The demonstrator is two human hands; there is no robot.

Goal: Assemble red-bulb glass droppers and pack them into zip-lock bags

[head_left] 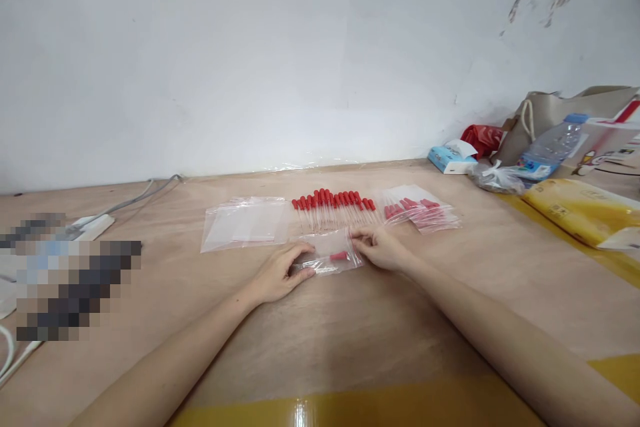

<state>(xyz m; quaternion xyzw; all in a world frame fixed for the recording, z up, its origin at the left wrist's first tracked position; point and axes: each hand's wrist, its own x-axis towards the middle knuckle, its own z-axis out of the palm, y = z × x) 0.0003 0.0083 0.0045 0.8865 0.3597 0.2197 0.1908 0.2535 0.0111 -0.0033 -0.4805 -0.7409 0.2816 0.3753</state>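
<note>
A clear zip-lock bag (320,245) lies flat in front of me, with a red-bulbed dropper (339,256) inside. At the bag's left end, my left hand (281,271) curls round it, fingertips on the upper edge and thumb on the lower edge. My right hand (381,247) pinches the bag's right edge by the zip strip. Just behind the bag is a row of loose droppers (333,200) with red bulbs pointing away from me. Flat plastic bags (243,223) are stacked to the left. Bags holding red-bulbed droppers (425,213) overlap in a pile to the right.
On the right stand a blue tissue pack (450,159), a plastic bottle (555,143), a yellow packet (583,210) and a beige bag (595,103). A power strip (95,227) with a grey cable lies left, near blurred items. Yellow tape (350,403) runs along the table's front.
</note>
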